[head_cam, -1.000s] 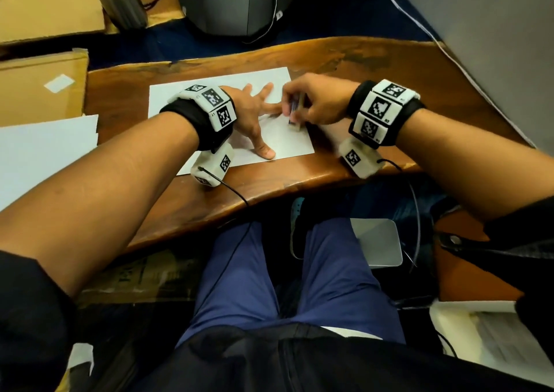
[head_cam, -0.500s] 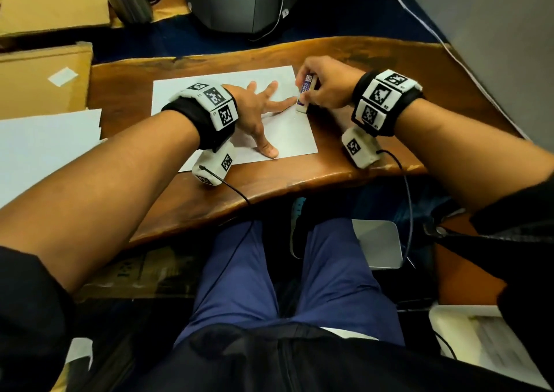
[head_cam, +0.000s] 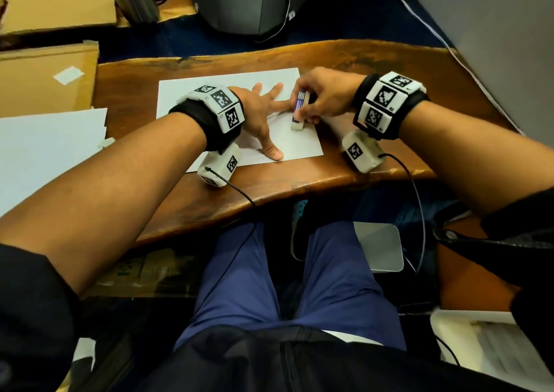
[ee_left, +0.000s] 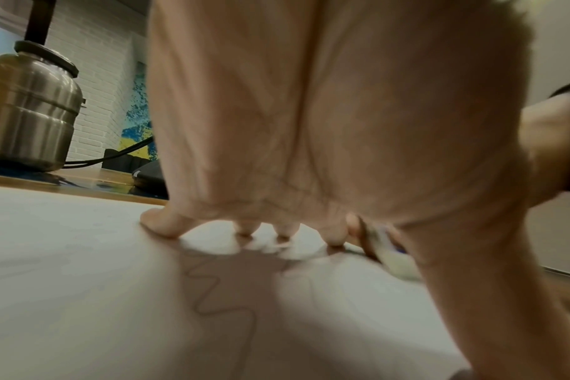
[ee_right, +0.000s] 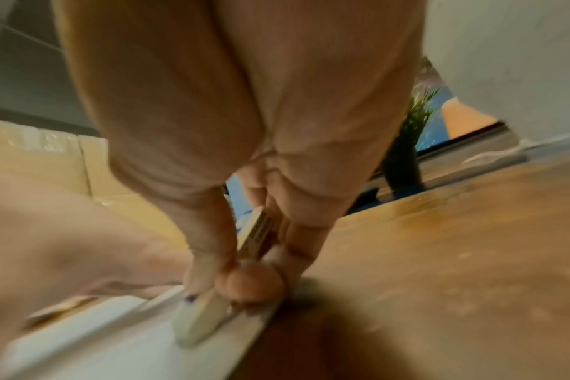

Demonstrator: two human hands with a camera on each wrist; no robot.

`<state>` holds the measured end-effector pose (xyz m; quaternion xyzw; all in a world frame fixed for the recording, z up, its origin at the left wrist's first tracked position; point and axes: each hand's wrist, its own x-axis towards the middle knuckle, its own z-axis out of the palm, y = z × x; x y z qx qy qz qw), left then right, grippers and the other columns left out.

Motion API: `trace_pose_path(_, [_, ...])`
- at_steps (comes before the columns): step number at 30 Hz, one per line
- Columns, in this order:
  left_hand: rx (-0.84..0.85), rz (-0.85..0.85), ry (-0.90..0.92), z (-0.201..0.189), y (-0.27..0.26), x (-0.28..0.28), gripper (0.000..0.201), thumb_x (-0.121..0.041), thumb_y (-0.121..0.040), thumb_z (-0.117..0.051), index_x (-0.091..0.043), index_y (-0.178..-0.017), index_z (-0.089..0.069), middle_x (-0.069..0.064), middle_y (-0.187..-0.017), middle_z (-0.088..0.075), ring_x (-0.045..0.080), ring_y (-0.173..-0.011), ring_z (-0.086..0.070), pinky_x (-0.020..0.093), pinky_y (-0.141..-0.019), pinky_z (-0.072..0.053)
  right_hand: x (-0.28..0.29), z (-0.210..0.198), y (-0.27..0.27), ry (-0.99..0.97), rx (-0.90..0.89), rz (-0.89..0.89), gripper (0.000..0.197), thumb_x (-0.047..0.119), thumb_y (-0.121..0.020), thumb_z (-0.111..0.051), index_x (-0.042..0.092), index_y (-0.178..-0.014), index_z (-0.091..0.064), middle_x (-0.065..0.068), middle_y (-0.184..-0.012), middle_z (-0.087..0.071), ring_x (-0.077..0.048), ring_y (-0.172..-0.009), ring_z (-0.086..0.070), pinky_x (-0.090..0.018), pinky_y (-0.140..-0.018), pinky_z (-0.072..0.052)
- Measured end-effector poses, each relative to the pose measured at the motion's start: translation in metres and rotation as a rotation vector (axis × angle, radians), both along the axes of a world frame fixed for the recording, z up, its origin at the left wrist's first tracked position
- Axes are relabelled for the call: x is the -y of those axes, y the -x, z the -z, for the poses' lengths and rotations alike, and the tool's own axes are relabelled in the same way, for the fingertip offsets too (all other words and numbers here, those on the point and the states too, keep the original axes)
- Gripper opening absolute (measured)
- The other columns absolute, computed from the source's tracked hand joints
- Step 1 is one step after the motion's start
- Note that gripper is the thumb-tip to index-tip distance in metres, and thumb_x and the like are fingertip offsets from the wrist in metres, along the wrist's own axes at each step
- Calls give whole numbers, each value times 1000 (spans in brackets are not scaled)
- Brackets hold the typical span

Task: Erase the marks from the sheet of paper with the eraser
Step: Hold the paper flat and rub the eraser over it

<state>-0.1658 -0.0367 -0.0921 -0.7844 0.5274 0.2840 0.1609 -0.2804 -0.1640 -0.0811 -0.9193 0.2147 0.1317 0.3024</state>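
Erasing looks mid-way: right hand (head_cam: 322, 99) pinches the eraser (head_cam: 299, 110) against the sheet of paper (head_cam: 192, 98) on the counter (head_cam: 374, 71); left hand (head_cam: 257, 113) presses it flat, fingers spread. 1 wavy pencil line (ee_left: 218, 290) remains.
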Motion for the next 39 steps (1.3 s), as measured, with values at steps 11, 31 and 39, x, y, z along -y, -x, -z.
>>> trace_pose_path(11, [-50, 47, 24, 3, 2, -5, 132, -71, -52, -78, -48, -151, 7, -10, -159, 27, 29, -147, 22, 64, -116, -3, 10, -4, -1, 71, 108, 88, 30, 25, -86, -75, 13, -112, -65, -5, -103, -71, -17, -87, -69, -30, -79, -57])
trace_pose_path(31, [-142, 88, 163, 6, -1, 5, 139, -61, -46, -87, -45, -153, 1, -6, -163, 13, 20, -150, 10, 53, -121, -2, 12, 0, 24, -176, 93, 206, 18, 19, -90, -71, 10, -106, -70, -6, -92, -75, -11, -75, -72, -19, -66, -57])
trace_pose_path(39, [-142, 99, 163, 4, 1, 3, 135, -54, -51, -90, -44, -154, -2, -7, -163, 14, 17, -149, 14, 50, -120, 2, -8, 5, 26, -115, 8, 60, 22, 24, -88, -72, 16, -109, -70, 0, -97, -72, -13, -87, -69, -22, -73, -52])
